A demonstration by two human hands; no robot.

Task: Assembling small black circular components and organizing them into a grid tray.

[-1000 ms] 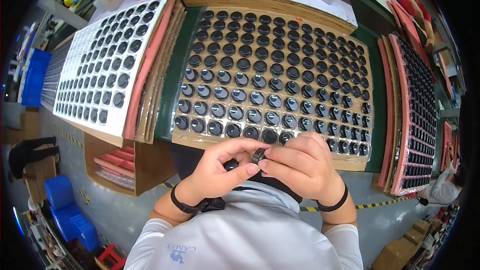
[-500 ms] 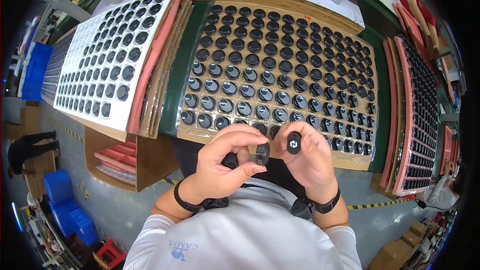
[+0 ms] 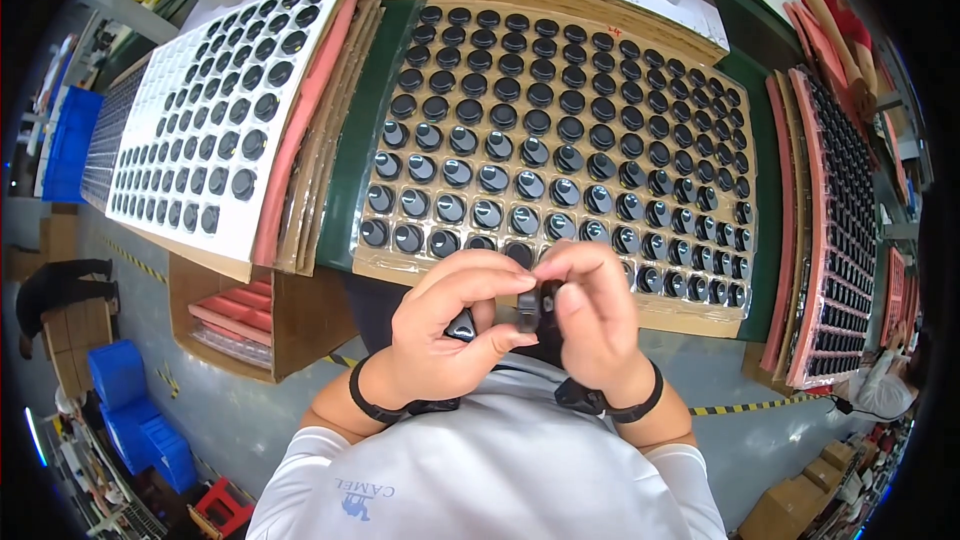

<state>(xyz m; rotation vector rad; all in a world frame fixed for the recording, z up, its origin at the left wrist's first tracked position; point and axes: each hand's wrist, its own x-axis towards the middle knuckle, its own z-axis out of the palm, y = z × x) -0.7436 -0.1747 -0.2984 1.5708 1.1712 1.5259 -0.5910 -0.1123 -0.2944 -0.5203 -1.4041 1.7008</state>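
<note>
My left hand (image 3: 450,330) and my right hand (image 3: 590,315) meet in front of my chest, both pinching a small black round part (image 3: 530,308) between their fingertips. A second black part (image 3: 462,325) sits tucked in my left palm. Just beyond my hands lies a brown cardboard tray (image 3: 690,312) covered with rows of several black round knobs (image 3: 500,165); the nearest row is partly hidden by my fingers.
A white tray (image 3: 165,155) with black round parts leans at the left, with pink and brown sheets (image 3: 300,155) beside it. More filled trays (image 3: 845,230) stand at the right. Blue crates (image 3: 135,405) and cartons sit on the floor below left.
My hands were apart half a second ago, each with a black part; now they have closed together on one part between the fingertips.
</note>
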